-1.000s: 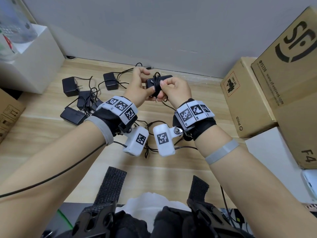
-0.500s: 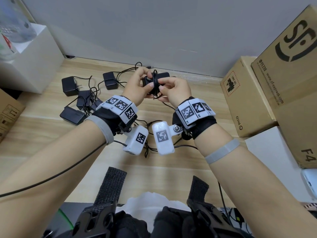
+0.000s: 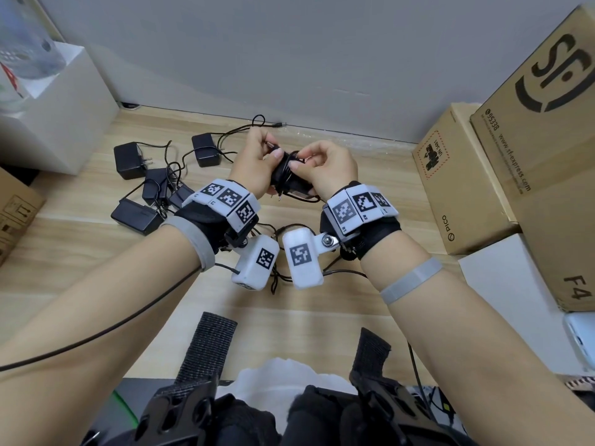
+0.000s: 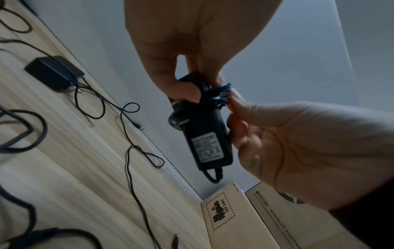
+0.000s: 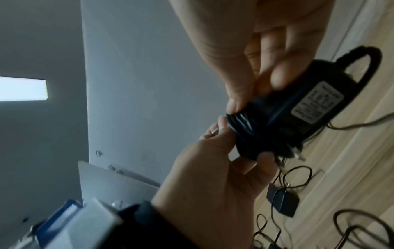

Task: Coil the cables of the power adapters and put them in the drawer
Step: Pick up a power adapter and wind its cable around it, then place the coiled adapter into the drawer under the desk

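The power adapter [image 3: 287, 180] is gripped by the left hand [image 3: 254, 162] while its coiled cable [image 4: 215, 96] is pinched by the right hand [image 3: 325, 170]; tucking the plug end is judged next.

Adapter label [image 4: 208, 150] text is too blurry to read, and the right hand [image 3: 325, 170] hides the adapter's far end.

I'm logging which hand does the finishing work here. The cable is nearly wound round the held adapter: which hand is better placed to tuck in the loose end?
Probably the left hand: it pinches the plug tip beside the coil, while the right hand steadies the adapter.
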Tool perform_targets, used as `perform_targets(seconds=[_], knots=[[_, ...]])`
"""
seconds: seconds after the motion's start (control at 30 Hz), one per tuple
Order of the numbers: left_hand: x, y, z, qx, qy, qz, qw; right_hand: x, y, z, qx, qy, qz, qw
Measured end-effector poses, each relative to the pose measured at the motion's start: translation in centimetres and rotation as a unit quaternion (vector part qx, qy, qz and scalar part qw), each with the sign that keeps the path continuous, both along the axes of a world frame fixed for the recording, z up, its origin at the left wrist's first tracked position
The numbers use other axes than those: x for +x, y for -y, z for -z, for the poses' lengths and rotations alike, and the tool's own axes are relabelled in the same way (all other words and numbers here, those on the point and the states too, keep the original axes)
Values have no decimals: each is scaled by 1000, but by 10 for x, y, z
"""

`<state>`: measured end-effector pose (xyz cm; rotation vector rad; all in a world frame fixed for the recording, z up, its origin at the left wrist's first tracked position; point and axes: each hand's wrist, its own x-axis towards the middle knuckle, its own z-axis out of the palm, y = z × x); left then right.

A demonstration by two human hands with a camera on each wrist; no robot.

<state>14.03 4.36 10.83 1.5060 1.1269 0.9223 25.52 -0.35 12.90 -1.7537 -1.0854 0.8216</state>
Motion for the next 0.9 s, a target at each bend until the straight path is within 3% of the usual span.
perform_targets(seconds=[0.1, 0.23, 0.3, 0.4, 0.5, 0.63, 0.77, 0.9], knots=[[0, 3, -2, -10, 20, 33, 999, 6, -5, 3, 4, 67, 19, 998], [1, 6, -6, -28, 51, 103, 993, 9, -3, 0, -71, -86, -117, 987], [-1, 4, -4, -14, 43, 109, 993, 13, 1, -4, -102, -134, -140, 976], [-5, -2, -3, 57, -13, 86, 995, 18, 3, -1, -154, -65, -151, 974], [-6, -7, -2, 72, -49, 68, 994, 17, 8, 5, -189, -78, -169, 964], [-5, -10, 5, 20, -36, 5, 999, 18, 10, 4, -176, -60, -189, 964], [-3, -1, 8, -38, -29, 57, 997, 20, 15, 3, -192, -32, -236, 952], [-9, 3, 12, -100, -32, 68, 992, 18, 17, 13, -173, -74, -194, 963]])
